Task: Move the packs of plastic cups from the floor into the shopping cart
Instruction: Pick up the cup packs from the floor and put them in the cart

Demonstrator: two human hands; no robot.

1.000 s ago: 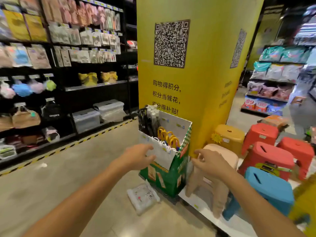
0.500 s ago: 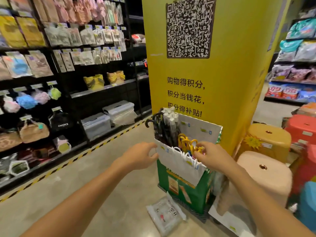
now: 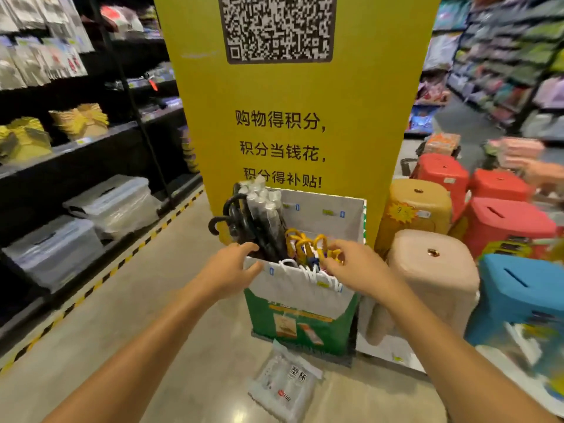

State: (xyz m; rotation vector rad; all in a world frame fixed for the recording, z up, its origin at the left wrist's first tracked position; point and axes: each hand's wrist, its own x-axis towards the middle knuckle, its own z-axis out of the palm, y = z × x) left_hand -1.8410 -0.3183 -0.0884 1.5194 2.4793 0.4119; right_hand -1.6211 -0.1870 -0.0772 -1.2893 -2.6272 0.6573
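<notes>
A clear pack of plastic cups (image 3: 282, 384) with a white label lies flat on the floor, just in front of a green and white display box (image 3: 302, 319) full of umbrellas. My left hand (image 3: 229, 270) reaches forward above the box's left front corner, fingers loosely curled, holding nothing. My right hand (image 3: 354, 265) hovers over the box's right front edge near the yellow umbrella handles (image 3: 308, 245), fingers apart and empty. Both hands are well above the pack. No shopping cart is in view.
A yellow pillar (image 3: 293, 117) with a QR code stands behind the box. Stacked plastic stools (image 3: 433, 270) in beige, red, blue and yellow crowd the right. Black shelves (image 3: 76, 148) with storage bins line the left, behind a striped floor line. Another person's hand (image 3: 543, 174) shows at far right.
The view has moved closer to the umbrella box and pillar. Both hands have stretched forward over the box's front edge. The pack on the floor has not moved.
</notes>
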